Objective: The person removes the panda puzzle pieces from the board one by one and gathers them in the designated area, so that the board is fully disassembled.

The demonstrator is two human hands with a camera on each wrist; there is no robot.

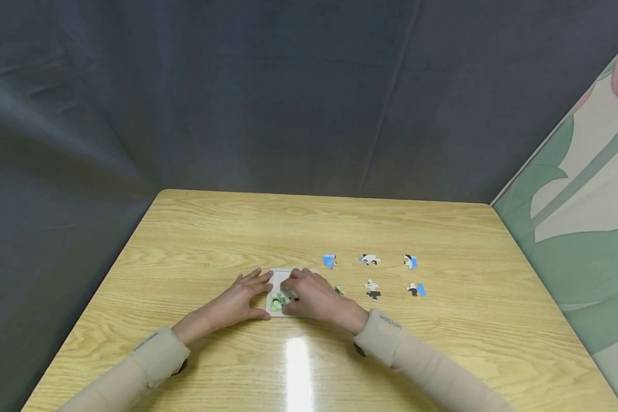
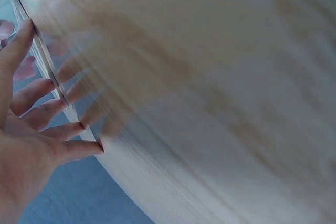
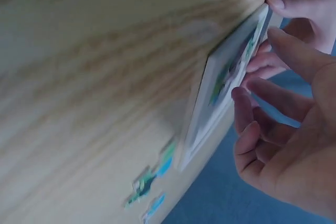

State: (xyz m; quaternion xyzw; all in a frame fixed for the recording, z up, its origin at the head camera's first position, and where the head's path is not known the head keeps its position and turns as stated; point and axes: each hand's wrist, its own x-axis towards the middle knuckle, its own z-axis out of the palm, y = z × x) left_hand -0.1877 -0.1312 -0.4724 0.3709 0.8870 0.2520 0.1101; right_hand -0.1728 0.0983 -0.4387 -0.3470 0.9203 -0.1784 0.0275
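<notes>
A shallow white puzzle frame (image 1: 280,277) lies on the wooden table, with green and dark puzzle pieces (image 1: 278,302) in its near part. Along the frame's left side my left hand (image 1: 239,300) is spread, its fairly straight fingertips and thumb touching the edge. My right hand (image 1: 314,294) reaches over the frame from the right. In the right wrist view its thumb and index finger (image 3: 278,98) are apart over the inlaid picture, the other fingers bent; I cannot tell whether a piece is between them. This hand hides the frame's right half.
Loose puzzle pieces lie in two rows right of the frame: a blue one (image 1: 329,261), a white-and-black one (image 1: 369,259), another blue-edged one (image 1: 410,261), and several nearer ones (image 1: 372,289). Dark cloth (image 1: 309,97) hangs behind the table; a flowered curtain (image 1: 587,229) hangs at right.
</notes>
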